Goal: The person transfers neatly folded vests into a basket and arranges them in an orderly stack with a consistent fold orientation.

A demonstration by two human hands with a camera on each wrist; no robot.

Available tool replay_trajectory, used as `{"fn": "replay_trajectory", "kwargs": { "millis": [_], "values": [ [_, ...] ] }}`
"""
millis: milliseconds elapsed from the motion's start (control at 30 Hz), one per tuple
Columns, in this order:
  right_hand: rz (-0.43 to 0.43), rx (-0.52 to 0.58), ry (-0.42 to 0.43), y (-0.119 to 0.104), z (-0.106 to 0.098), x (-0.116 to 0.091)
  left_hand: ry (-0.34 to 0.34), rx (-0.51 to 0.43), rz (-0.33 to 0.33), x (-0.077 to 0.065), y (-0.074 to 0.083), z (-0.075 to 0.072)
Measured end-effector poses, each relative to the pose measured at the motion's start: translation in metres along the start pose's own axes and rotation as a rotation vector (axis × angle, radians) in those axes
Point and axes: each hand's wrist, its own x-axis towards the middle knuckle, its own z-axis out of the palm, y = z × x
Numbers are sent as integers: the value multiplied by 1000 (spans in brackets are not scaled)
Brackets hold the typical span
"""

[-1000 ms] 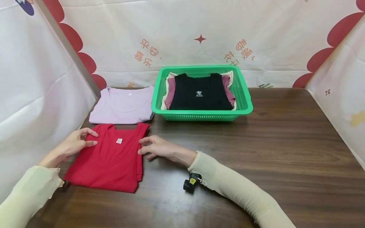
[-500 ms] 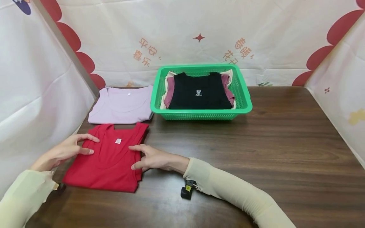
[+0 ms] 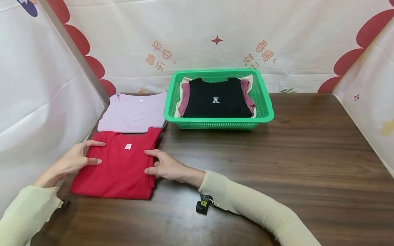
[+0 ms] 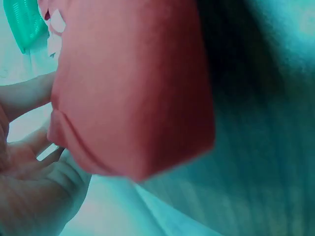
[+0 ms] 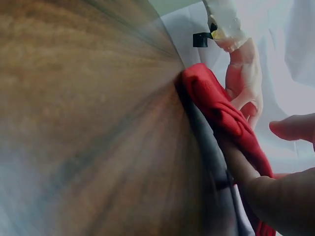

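Note:
A folded red shirt [image 3: 123,177] with a white neck label lies at the left of the table in the head view. My left hand [image 3: 71,161] grips its left side, thumb and forefinger on top. At the opposite side, my right hand [image 3: 169,166] holds the edge, with other fingers hidden beneath the cloth. In the left wrist view, the red shirt [image 4: 133,88] bulges beside my left hand [image 4: 39,191]. The right wrist view has the red shirt [image 5: 211,101] edge-on, with a dark band below it, and my right hand [image 5: 290,196] at its side.
Behind the red shirt lies a folded lavender top [image 3: 132,118]. A green basket [image 3: 218,120] stands at the back middle, holding a black shirt [image 3: 215,106] over mauve and cream garments. Brown wooden tabletop [image 3: 277,164] extends to the right; printed white cloth [image 3: 191,30] hangs behind.
My right hand first reached over the red shirt's right side, then took hold of its edge. The shirt's near edge has shifted slightly away from me.

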Motion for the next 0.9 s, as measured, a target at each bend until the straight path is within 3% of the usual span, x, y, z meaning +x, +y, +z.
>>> {"fn": "replay_trajectory", "kwargs": {
  "millis": [333, 567, 900],
  "values": [
    [-244, -348, 112, -20, -11, -6, 136, 2, 23, -2, 17, -12],
    [-352, -379, 203, -39, -18, -15, 215, 15, 60, -3, 40, -17],
    [-366, -364, 393, -55, -38, -25, 358, -15, 127, 9, 77, -7]
  ]
}}
